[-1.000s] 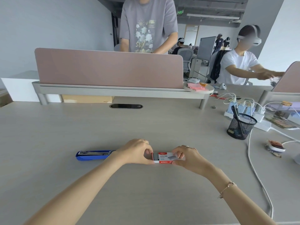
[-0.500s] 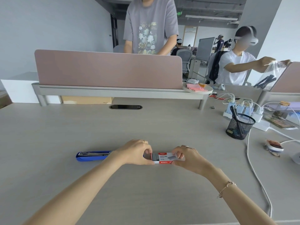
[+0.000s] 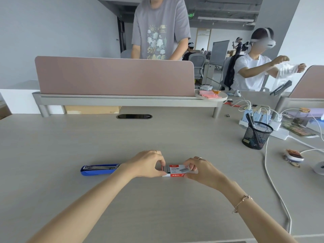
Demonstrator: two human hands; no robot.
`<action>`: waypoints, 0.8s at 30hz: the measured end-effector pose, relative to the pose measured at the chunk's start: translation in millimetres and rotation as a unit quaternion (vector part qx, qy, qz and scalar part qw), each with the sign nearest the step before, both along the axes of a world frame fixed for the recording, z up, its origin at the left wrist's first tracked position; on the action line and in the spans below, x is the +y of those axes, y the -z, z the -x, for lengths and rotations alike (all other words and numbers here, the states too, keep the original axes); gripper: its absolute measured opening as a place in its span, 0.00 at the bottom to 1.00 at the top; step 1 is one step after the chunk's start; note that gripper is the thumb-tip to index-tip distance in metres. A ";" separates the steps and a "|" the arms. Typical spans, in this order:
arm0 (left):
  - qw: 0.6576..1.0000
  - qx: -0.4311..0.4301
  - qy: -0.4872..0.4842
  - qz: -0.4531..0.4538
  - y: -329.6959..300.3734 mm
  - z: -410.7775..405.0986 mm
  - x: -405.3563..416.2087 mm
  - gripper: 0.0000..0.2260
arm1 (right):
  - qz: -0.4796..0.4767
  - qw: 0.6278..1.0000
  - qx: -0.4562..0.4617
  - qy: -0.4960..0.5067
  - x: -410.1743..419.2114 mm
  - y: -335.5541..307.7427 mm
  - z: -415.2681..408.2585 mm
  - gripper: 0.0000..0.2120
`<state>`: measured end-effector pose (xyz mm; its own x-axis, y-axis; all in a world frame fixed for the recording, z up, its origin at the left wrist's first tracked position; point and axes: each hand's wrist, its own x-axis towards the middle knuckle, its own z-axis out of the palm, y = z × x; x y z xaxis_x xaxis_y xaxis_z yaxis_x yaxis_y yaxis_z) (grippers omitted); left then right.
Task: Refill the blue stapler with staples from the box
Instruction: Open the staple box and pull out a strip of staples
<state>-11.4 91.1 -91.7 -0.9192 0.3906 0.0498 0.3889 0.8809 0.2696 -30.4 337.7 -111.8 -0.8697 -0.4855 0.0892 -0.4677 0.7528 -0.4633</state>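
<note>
— Judging by where things lay, how far had the refill got?

— Not far. Nearest the camera, the person's right hand (image 3: 201,168) was pinched on the right end of the staple box (image 3: 176,170), which sat low over the desk (image 3: 157,207), though whether it rested on the surface could not be told. The left hand (image 3: 147,163) was closed at the box's left end, fingertips (image 3: 162,163) at a dark gap where the inner tray seemed to be showing.

— So the box was being opened?

— That looked like the step in hand. No strip of staples was visible outside the box.

— And the stapler?

— The blue stapler (image 3: 99,170) lay on the desk just beyond the left wrist, its far end hidden behind that wrist. Its metal channel faced up, so it appeared already opened; whether staples remained in it could not be made out.

— What was left, then?

— Pulling out a strip, laying it in the channel and closing the stapler. Farther back, a mesh pen cup (image 3: 256,135) stood well apart to the right, and beyond that the pink divider (image 3: 114,76).
</note>
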 end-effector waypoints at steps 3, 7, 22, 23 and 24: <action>1.000 -0.013 -0.006 -0.011 2.1 0.9 1.6 0.11 | -0.004 1.000 0.000 -0.001 -0.2 -0.9 -1.1 0.14; 0.998 -0.045 -0.027 -0.026 0.5 1.9 2.5 0.12 | -0.010 1.000 0.004 -0.001 -0.7 -2.1 -2.6 0.14; 0.990 -0.065 -0.072 -0.099 -9.1 0.7 2.8 0.08 | -0.007 1.000 0.001 0.010 -3.2 -3.0 -7.4 0.14; 0.988 -0.072 -0.080 -0.111 -10.0 0.2 2.9 0.08 | -0.007 1.000 -0.001 0.014 -3.5 -3.2 -7.9 0.14; 0.985 -0.078 -0.089 -0.124 -10.5 -0.4 3.0 0.08 | -0.007 1.000 0.000 0.019 -3.9 -3.4 -8.4 0.15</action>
